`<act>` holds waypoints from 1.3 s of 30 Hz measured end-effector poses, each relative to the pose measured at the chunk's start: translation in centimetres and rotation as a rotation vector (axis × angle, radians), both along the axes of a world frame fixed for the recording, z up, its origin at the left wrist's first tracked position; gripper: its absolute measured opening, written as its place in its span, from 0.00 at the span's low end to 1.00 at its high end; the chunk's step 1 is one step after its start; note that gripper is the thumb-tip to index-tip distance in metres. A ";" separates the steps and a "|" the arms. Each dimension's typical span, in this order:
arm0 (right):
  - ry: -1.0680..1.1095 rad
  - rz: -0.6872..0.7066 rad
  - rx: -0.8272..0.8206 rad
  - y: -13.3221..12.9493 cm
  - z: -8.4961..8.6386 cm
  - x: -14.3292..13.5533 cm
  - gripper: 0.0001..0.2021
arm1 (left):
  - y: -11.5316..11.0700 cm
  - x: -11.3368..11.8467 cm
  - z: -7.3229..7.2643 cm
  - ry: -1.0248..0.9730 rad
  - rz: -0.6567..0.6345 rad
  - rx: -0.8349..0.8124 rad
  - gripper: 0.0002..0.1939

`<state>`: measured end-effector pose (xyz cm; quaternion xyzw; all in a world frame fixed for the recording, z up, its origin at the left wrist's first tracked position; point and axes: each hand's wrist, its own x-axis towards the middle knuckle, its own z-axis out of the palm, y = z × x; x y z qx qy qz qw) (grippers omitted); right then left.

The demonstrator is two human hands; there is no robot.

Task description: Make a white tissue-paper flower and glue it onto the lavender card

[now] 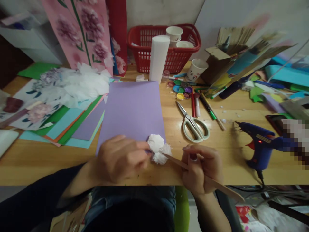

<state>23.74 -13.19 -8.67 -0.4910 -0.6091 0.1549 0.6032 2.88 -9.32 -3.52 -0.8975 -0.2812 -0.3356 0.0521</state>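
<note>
My right hand is closed round a flat wooden craft stick, whose narrow tip touches a small cluster of crumpled white paper flowers. The cluster lies at the lower right corner of a purple sheet of paper. My left hand, smeared by motion, is over the sheet's near edge with its fingers curled. Its fingertips meet the left side of the flowers, and what they pinch is hidden. Beyond my right hand lie scissors with cream handles.
A blue glue gun with a lit red light stands at the right, its cord hanging over the edge. White tissue and coloured sheets spread left. Behind are a white roll, a red basket, paint pots and a paper cup.
</note>
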 end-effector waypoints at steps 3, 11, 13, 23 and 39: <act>-0.010 0.053 -0.059 0.2 -0.2 0.1 0.09 | 0.8 -1.9 0.9 -0.099 0.199 -0.063 0.06; 0.243 0.061 -0.065 0.8 0.5 0.0 0.05 | 2.5 -6.9 1.3 -0.159 0.595 0.114 0.05; 0.278 0.049 -0.065 0.9 0.6 0.1 0.04 | 2.8 -8.1 1.3 -0.187 0.695 0.115 0.06; 0.344 -0.056 -0.081 1.3 0.9 -0.3 0.09 | 5.3 -15.3 4.1 -0.386 1.068 -0.299 0.11; 0.183 -0.065 -0.133 1.6 -0.2 0.6 0.12 | 9.0 -16.0 -1.1 -0.295 0.836 -0.685 0.06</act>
